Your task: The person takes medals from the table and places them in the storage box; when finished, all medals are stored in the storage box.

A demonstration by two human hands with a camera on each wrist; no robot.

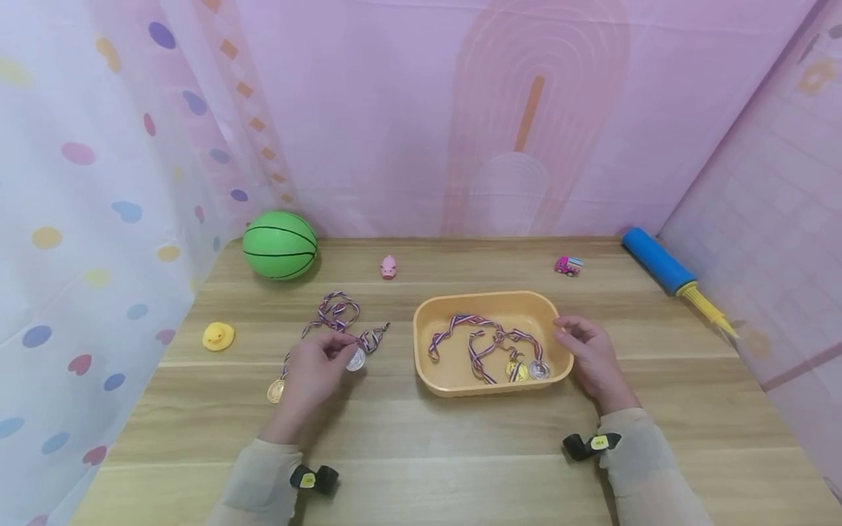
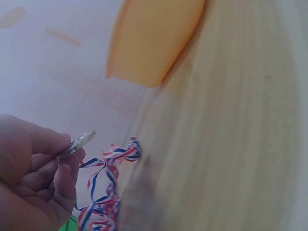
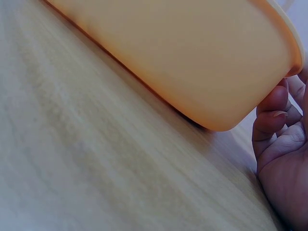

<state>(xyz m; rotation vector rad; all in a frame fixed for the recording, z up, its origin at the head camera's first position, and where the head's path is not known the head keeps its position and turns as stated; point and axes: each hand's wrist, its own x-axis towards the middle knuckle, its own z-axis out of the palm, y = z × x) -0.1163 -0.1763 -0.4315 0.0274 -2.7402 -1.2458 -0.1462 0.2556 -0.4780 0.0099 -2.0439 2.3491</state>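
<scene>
My left hand (image 1: 317, 371) pinches a silver medal (image 1: 356, 359) between thumb and fingers; in the left wrist view the medal (image 2: 78, 144) is seen edge-on. Its striped red, white and blue ribbon (image 2: 108, 178) trails from the hand. A gold-coloured medal (image 1: 276, 391) lies left of that hand, beside more looped ribbon (image 1: 338, 310). With fingers curled at its right rim, my right hand (image 1: 595, 359) holds a light orange plastic basin (image 1: 437, 387). Inside the basin are a gold medal (image 1: 517, 371), a silver medal (image 1: 539, 369) and tangled striped ribbons (image 1: 473, 321).
A green ball (image 1: 280, 246) sits at the table's back left, with a yellow toy duck (image 1: 218, 336) in front of it. Along the back are a pink pig toy (image 1: 388, 267) and a pink toy truck (image 1: 569, 266). A blue and yellow pump (image 1: 664, 267) lies at the right edge.
</scene>
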